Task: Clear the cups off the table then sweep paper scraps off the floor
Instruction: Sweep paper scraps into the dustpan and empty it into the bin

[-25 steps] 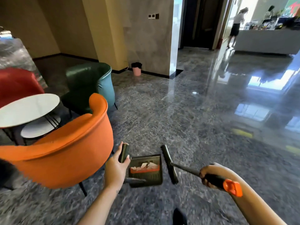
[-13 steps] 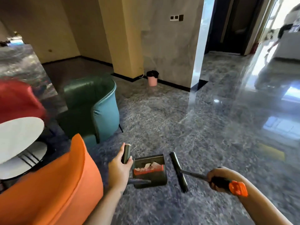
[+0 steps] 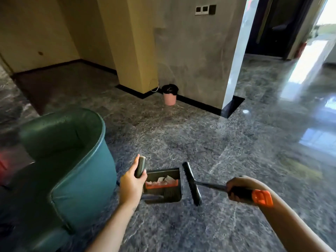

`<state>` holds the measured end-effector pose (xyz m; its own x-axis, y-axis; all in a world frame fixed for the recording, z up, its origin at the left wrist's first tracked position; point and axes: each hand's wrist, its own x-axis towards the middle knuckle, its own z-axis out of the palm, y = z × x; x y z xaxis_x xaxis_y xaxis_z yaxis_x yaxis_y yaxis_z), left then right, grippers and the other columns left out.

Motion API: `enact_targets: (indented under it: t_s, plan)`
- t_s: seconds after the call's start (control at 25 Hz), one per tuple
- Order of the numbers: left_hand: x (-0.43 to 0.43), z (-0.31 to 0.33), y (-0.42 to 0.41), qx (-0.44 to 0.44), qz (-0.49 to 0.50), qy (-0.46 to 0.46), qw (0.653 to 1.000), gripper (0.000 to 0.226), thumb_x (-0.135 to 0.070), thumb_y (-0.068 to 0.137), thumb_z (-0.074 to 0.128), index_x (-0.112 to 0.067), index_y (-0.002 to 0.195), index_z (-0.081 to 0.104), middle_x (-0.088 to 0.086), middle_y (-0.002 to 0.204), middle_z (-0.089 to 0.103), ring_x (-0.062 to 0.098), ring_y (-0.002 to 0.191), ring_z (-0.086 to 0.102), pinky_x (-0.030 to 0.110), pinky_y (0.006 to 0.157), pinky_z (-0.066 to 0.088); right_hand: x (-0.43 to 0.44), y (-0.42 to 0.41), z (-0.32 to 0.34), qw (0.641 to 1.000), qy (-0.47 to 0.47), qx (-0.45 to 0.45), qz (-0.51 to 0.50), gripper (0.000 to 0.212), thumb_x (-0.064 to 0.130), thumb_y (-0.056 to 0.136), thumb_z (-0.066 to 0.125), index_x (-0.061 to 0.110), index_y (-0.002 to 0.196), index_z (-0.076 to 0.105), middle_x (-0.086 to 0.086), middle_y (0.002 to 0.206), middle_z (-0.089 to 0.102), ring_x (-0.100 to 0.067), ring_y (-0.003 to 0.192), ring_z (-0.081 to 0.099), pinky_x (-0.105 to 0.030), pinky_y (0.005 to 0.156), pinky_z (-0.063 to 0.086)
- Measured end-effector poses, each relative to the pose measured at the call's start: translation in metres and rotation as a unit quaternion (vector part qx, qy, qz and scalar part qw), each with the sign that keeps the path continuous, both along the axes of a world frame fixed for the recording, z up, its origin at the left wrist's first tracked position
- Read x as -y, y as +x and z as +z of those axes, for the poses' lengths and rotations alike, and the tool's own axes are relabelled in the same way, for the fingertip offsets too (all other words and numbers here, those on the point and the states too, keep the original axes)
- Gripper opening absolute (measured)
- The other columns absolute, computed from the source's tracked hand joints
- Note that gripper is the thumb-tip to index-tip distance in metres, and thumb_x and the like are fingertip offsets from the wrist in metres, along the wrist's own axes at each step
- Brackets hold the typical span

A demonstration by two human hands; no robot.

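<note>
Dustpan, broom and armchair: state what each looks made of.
Dustpan: dark moulded plastic, matte, likely; ribbed floor, orange comb. Broom: thin glossy shaft, probably metal, with black grip and orange plastic cap. Armchair: teal-green leather or faux leather; soft sheen, piped seams.

from my end this looks like the lounge of a hotel or office lobby, not a home. the floor (image 3: 227, 142) is dark polished stone, glossy enough to mirror the daylight, and it runs wide and open past a tall dark doorway (image 3: 272, 28). a green leather tub chair (image 3: 69, 160) stands at the left. a big pillar (image 3: 190, 51) is clad in grey stone, with a row of switch plates (image 3: 205, 9), black skirting (image 3: 198, 104) along its foot and a small pink bin (image 3: 170, 97) with a black liner beside it.
</note>
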<state>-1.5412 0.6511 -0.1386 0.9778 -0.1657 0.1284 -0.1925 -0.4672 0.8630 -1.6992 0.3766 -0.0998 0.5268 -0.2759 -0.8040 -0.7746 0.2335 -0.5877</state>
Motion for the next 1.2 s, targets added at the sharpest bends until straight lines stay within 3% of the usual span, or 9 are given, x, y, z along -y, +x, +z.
enact_targets:
  t_s: [0.28, 0.36, 0.48, 0.64, 0.76, 0.88, 1.0, 1.08, 1.2]
  plan:
    - [0.167, -0.02, 0.285, 0.009, 0.001, 0.006, 1.0, 0.058, -0.009, 0.085, 0.067, -0.027, 0.137, 0.048, 0.005, 0.07, 0.061, 0.01, 0.047, 0.045, 0.044, 0.054, 0.051, 0.173, 0.295, -0.031, 0.999, -0.024, -0.006, 0.036, 0.021, -0.007, 0.089, 0.047, 0.004, 0.071, 0.046, -0.007, 0.044, 0.054, -0.014, 0.036, 0.052, -0.017, 0.033, 0.041]
    - [0.217, -0.015, 0.375, 0.001, 0.023, -0.003, 1.0, 0.057, -0.008, 0.085, 0.067, -0.026, 0.136, 0.049, 0.011, 0.076, 0.067, 0.012, 0.047, 0.044, 0.044, 0.056, 0.052, 0.226, 0.39, -0.031, 0.999, -0.036, -0.016, 0.023, 0.018, -0.009, 0.086, 0.05, 0.002, 0.072, 0.047, -0.013, 0.062, 0.05, -0.019, 0.051, 0.048, -0.018, 0.033, 0.041]
    - [0.271, 0.002, 0.494, -0.007, 0.042, -0.019, 0.999, 0.057, -0.007, 0.085, 0.067, -0.026, 0.137, 0.05, 0.01, 0.091, 0.07, 0.017, 0.051, 0.048, 0.045, 0.059, 0.053, 0.288, 0.52, -0.016, 0.998, -0.046, -0.019, 0.034, 0.017, -0.009, 0.085, 0.052, 0.0, 0.072, 0.048, -0.014, 0.068, 0.048, -0.021, 0.056, 0.046, -0.02, 0.033, 0.042]
    - [0.334, 0.003, 0.64, -0.012, 0.053, -0.035, 0.998, 0.058, -0.007, 0.085, 0.067, -0.027, 0.136, 0.051, 0.019, 0.099, 0.069, 0.041, 0.082, 0.063, 0.044, 0.062, 0.052, 0.357, 0.673, -0.013, 0.997, -0.052, -0.033, 0.053, 0.016, -0.006, 0.086, 0.055, -0.001, 0.071, 0.049, -0.015, 0.064, 0.05, -0.022, 0.05, 0.049, -0.019, 0.031, 0.04]
    - [0.385, -0.02, 0.774, -0.021, 0.043, -0.037, 0.998, 0.058, -0.007, 0.084, 0.068, -0.029, 0.135, 0.051, 0.018, 0.098, 0.069, 0.043, 0.083, 0.062, 0.046, 0.065, 0.052, 0.411, 0.798, -0.031, 0.997, -0.044, -0.035, 0.052, 0.02, -0.003, 0.089, 0.052, 0.0, 0.069, 0.048, -0.012, 0.043, 0.051, -0.015, 0.026, 0.047, -0.016, 0.028, 0.037]
    - [0.431, -0.032, 0.905, -0.025, 0.017, -0.022, 0.999, 0.058, -0.008, 0.084, 0.068, -0.031, 0.135, 0.051, 0.02, 0.094, 0.068, 0.043, 0.078, 0.062, 0.041, 0.061, 0.05, 0.459, 0.919, -0.042, 0.999, -0.029, -0.035, 0.028, 0.021, -0.003, 0.091, 0.048, 0.001, 0.071, 0.048, -0.009, 0.033, 0.049, -0.014, 0.022, 0.045, -0.016, 0.028, 0.038]
    - [0.479, -0.031, 1.027, -0.022, -0.012, 0.007, 1.0, 0.057, -0.008, 0.084, 0.068, -0.03, 0.134, 0.052, 0.016, 0.086, 0.069, 0.036, 0.07, 0.061, 0.028, 0.058, 0.041, 0.498, 1.025, -0.039, 0.999, -0.01, -0.044, 0.002, 0.022, -0.002, 0.092, 0.046, 0.003, 0.07, 0.046, -0.007, 0.031, 0.048, -0.012, 0.021, 0.044, -0.015, 0.027, 0.037]
    - [0.514, -0.027, 1.103, -0.021, -0.041, 0.03, 0.999, 0.058, -0.008, 0.084, 0.068, -0.029, 0.135, 0.051, 0.0, 0.088, 0.067, 0.016, 0.069, 0.06, 0.019, 0.058, 0.037, 0.522, 1.088, -0.037, 0.998, -0.011, -0.054, 0.001, 0.024, -0.002, 0.092, 0.045, 0.003, 0.069, 0.045, -0.008, 0.035, 0.048, -0.011, 0.02, 0.043, -0.016, 0.027, 0.037]
    - [0.558, -0.033, 1.202, -0.019, -0.084, 0.048, 0.995, 0.059, -0.009, 0.084, 0.068, -0.03, 0.136, 0.049, -0.007, 0.086, 0.064, 0.004, 0.067, 0.056, 0.014, 0.056, 0.039, 0.565, 1.173, -0.044, 0.997, -0.011, -0.072, 0.001, 0.024, -0.003, 0.091, 0.044, 0.002, 0.068, 0.045, -0.014, 0.061, 0.045, -0.011, 0.022, 0.044, -0.019, 0.029, 0.04]
